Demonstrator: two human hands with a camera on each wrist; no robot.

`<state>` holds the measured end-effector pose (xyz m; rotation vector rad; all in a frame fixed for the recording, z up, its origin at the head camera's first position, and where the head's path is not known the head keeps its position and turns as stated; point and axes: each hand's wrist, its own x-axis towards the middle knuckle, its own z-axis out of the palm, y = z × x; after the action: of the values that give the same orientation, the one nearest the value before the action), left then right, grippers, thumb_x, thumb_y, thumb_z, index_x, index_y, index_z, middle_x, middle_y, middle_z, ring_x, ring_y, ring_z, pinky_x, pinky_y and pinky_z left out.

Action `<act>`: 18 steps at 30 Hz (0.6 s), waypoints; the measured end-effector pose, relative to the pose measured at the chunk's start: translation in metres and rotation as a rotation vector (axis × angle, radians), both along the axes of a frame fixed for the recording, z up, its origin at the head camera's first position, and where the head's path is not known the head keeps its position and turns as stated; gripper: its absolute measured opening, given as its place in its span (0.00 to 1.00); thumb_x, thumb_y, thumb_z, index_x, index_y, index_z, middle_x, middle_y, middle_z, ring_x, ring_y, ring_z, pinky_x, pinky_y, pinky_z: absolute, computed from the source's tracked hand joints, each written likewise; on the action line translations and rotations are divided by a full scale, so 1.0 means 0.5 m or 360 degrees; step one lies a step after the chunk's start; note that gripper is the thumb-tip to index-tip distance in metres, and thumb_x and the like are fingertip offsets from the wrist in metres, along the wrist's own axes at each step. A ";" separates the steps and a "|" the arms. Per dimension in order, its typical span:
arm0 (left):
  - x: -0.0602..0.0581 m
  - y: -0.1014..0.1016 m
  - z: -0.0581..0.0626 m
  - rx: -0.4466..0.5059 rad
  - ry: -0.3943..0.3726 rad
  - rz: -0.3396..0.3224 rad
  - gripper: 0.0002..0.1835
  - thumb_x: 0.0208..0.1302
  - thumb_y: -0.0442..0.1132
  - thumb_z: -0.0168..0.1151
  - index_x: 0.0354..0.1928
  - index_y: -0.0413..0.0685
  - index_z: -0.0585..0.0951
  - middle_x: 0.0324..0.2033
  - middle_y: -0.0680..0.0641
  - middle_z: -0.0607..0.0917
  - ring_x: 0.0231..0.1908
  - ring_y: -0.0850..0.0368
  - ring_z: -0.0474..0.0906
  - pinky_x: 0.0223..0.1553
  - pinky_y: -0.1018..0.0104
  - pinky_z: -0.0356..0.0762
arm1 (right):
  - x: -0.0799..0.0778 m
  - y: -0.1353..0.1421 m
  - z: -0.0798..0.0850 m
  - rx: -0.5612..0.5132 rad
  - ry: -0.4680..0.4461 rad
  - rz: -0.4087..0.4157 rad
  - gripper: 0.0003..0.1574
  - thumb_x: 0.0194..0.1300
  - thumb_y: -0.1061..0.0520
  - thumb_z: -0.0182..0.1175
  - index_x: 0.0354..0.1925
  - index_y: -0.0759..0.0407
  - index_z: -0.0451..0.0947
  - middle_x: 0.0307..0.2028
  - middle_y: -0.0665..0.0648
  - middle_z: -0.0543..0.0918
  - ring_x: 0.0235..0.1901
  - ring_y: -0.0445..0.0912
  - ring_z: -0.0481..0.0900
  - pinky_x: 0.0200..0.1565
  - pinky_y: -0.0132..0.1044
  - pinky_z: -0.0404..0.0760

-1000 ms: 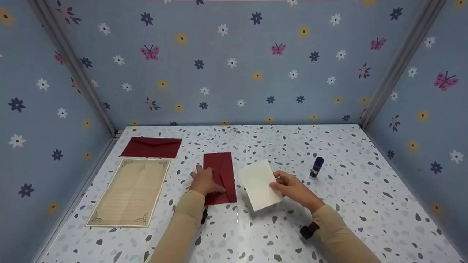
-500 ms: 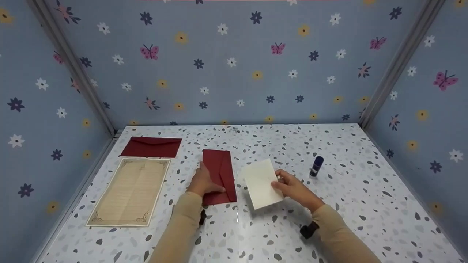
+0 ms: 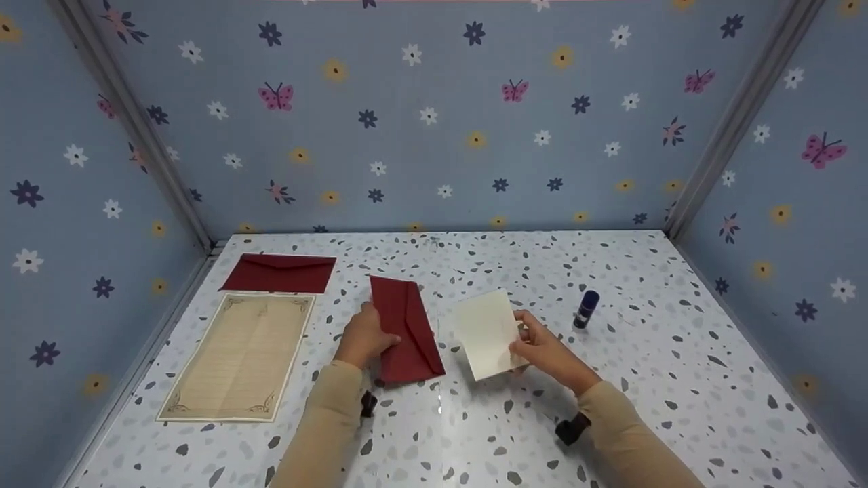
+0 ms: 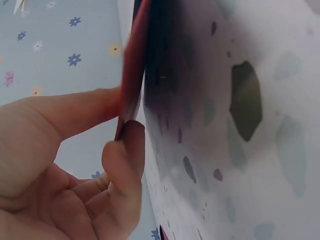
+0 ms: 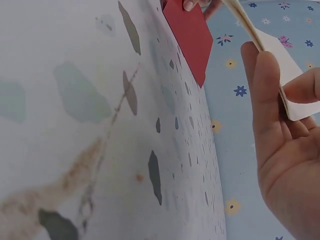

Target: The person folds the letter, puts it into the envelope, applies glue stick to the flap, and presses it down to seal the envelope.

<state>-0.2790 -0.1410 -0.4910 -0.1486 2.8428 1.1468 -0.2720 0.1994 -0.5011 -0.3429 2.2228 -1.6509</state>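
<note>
A dark red envelope (image 3: 400, 332) with a pointed flap is pinched along its left edge by my left hand (image 3: 366, 335), thumb on top and fingers beneath. In the left wrist view the envelope (image 4: 134, 75) appears edge-on, tilted up off the speckled table. My right hand (image 3: 546, 346) holds a folded cream paper (image 3: 487, 333) by its right edge, raised over the table. The right wrist view shows the folded paper (image 5: 287, 65) between thumb and fingers, its layers visible at the edge. The envelope and the paper are apart, side by side.
A second red envelope (image 3: 279, 274) lies at the back left. Below it lies a bordered, lined parchment-style sheet (image 3: 237, 359) with fold creases. A glue stick (image 3: 586, 310) with a dark blue cap stands right of my right hand. Flowered panels (image 3: 434, 135) enclose the table's back and sides.
My left hand has gone from resting on the envelope to gripping its left edge, lifting and tilting it. The right hand has raised the folded paper slightly and shifted it a little right.
</note>
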 end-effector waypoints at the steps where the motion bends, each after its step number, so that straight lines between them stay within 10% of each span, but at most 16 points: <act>1: 0.000 -0.002 0.001 0.0017 0.0008 -0.0005 0.40 0.60 0.37 0.73 0.66 0.25 0.62 0.53 0.28 0.78 0.55 0.36 0.76 0.56 0.45 0.74 | 0.000 0.000 0.000 -0.0003 0.0004 -0.0005 0.33 0.70 0.61 0.57 0.70 0.52 0.60 0.47 0.63 0.80 0.40 0.53 0.82 0.34 0.47 0.84; 9: 0.003 -0.009 -0.010 0.0474 -0.0063 -0.0077 0.30 0.67 0.35 0.66 0.64 0.35 0.62 0.52 0.32 0.79 0.35 0.49 0.82 0.31 0.61 0.83 | -0.005 0.000 -0.005 -0.0012 0.0028 0.0002 0.40 0.68 0.56 0.64 0.73 0.56 0.59 0.55 0.63 0.80 0.45 0.53 0.82 0.37 0.44 0.83; 18: 0.004 0.004 -0.021 0.0951 -0.0047 -0.0070 0.35 0.72 0.35 0.60 0.74 0.41 0.54 0.49 0.33 0.81 0.29 0.55 0.79 0.27 0.67 0.79 | -0.004 0.000 -0.007 -0.0044 0.0108 0.0003 0.36 0.73 0.54 0.58 0.72 0.63 0.58 0.56 0.65 0.78 0.44 0.53 0.81 0.37 0.46 0.83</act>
<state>-0.2772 -0.1388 -0.5015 -0.0626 2.3310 1.8880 -0.2741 0.1993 -0.5048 -0.4137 2.2495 -1.6942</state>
